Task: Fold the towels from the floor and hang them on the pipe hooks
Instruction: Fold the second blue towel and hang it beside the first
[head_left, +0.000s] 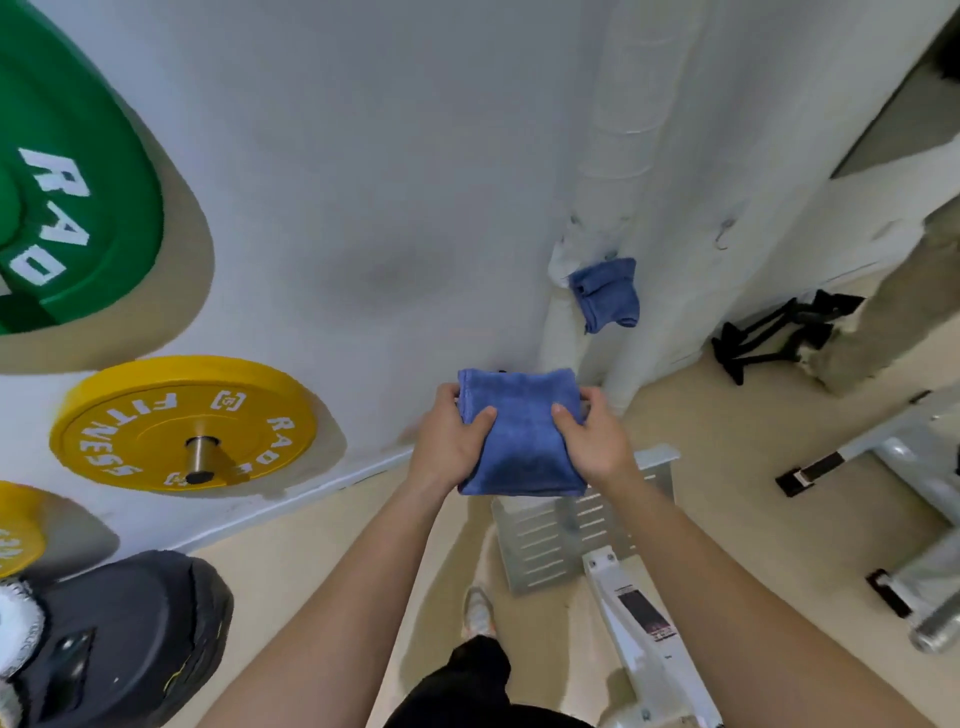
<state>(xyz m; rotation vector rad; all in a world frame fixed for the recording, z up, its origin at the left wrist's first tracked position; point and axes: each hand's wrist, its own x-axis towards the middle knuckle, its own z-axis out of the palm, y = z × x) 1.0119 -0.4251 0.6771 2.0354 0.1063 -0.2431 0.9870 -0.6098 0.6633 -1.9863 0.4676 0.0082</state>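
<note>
**Folded blue towel, held in both hands**

Item: blue towel (519, 431), folded square, held in the air before the white wall.
Left hand (449, 441): grips the towel's left edge, thumb on top.
Right hand (592, 441): grips the right edge likewise.
Second blue towel (605, 293): hangs on the white pipe (613, 156) beyond.
Yellow weight plate (182, 423): wall-mounted, left.

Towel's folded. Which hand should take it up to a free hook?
Probably the right hand. It and the left hand both grip the folded towel, but the empty hook lies up and right, beyond the hung towel.
</note>
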